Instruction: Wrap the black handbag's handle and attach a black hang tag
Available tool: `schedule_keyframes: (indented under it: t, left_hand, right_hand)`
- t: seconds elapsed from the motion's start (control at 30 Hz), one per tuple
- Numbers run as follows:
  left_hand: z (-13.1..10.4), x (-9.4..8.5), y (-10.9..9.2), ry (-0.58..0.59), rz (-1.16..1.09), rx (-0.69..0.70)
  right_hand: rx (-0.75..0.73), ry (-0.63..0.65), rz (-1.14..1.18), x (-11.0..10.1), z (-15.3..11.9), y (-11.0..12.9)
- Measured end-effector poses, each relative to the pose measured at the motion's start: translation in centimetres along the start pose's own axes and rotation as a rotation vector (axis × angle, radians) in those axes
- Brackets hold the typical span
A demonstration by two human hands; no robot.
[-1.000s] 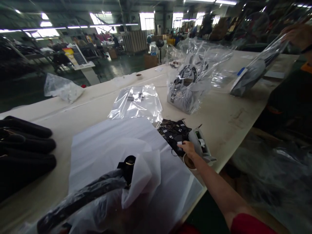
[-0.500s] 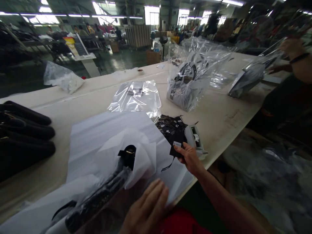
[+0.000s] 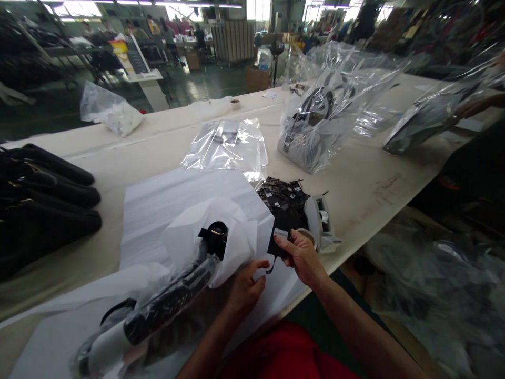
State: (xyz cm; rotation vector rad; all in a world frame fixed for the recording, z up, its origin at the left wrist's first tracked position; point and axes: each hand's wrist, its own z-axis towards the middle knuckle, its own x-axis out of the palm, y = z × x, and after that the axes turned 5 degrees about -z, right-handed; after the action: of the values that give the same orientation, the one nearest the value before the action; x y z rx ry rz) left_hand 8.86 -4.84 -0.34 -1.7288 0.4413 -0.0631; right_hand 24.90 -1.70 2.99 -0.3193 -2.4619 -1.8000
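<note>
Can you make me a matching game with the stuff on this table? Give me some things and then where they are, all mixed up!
Things:
1. black tag
2. tape dispenser
3. grey bag in clear plastic
4. stack of black bags

Places:
A. far left of the table
B. in the right hand
C. standing at the far side, middle
D. right next to the pile of black tags

Pairs: 1-B, 2-D, 3-C, 4-A

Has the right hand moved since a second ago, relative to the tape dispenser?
Yes. The right hand has lifted a black tag off the pile and drawn back from the tape dispenser, toward the person.
</note>
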Motion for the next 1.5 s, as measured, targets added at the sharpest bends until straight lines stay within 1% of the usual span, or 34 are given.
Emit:
schedule_keyframes:
  t: [0.13, 0.37, 0.53, 0.7, 0.87, 0.97, 1.07, 1.13, 1.2, 1.27, 1.3, 1.33, 1.37, 1.4, 1.43, 1.47, 1.5]
  left_hand:
    - [0.3, 0.2, 0.0, -0.003, -0.060, 0.013]
    - [0.3, 0.2, 0.0, 0.011, -0.078, 0.007]
    - [0.1, 0.2, -0.1, 0.030, -0.091, -0.023]
    - [0.3, 0.5, 0.0, 0.019, -0.073, -0.055]
    - [0.3, 0.7, 0.2, -0.019, 0.024, -0.067]
    - [-0.3, 0.5, 0.5, -0.065, 0.145, -0.047]
    - [-1.8, -0.2, 1.4, -0.102, 0.253, -0.029]
    - [-3.0, -0.8, 2.0, -0.129, 0.309, -0.027]
    - [-4.3, -1.4, 2.4, -0.159, 0.353, -0.025]
    - [-5.3, -1.8, 2.4, -0.160, 0.426, 0.044]
    - [-5.8, -2.0, 2.2, -0.148, 0.480, 0.106]
    - [-6.2, -2.1, 1.9, -0.133, 0.541, 0.179]
    - [-6.6, -2.2, 1.5, -0.121, 0.603, 0.250]
    - [-7.0, -2.3, 1.1, -0.118, 0.656, 0.307]
    - [-7.4, -2.4, 0.7, -0.126, 0.687, 0.344]
    - [-7.8, -2.6, 0.3, -0.142, 0.699, 0.370]
    - [-8.2, -2.9, 0.0, -0.155, 0.699, 0.392]
  right_hand:
    - [0.006, 0.004, 0.001, 0.1, 0.1, -0.1]
    - [0.008, 0.020, -0.002, 0.1, 0.3, -0.2]
    - [0.004, 0.009, -0.013, -0.1, 0.3, -0.1]
    - [0.004, 0.003, -0.013, -0.1, 0.3, -0.2]
    - [0.005, -0.007, -0.018, 0.0, -0.1, -0.1]
    - [0.013, -0.066, -0.014, -0.3, -0.4, -0.4]
    - [0.026, -0.147, -0.015, -1.2, -0.7, -1.5]
    - [0.050, -0.178, -0.104, -2.1, -1.1, -2.7]
    - [0.045, -0.180, -0.361, -2.8, -1.9, -4.1]
    - [-0.046, -0.199, -0.700, -2.8, -3.2, -5.3]
    - [-0.129, -0.195, -0.832, -2.5, -4.0, -5.7]
    - [-0.230, -0.163, -0.909, -1.9, -4.8, -6.0]
    - [-0.333, -0.091, -0.928, -1.2, -5.6, -6.2]
    - [-0.419, 0.019, -0.899, -0.3, -6.4, -6.3]
    - [-0.471, 0.149, -0.838, 0.7, -7.0, -6.3]
    - [-0.480, 0.268, -0.762, 1.8, -7.5, -6.4]
    - [-0.446, 0.366, -0.683, 2.7, -7.9, -6.4]
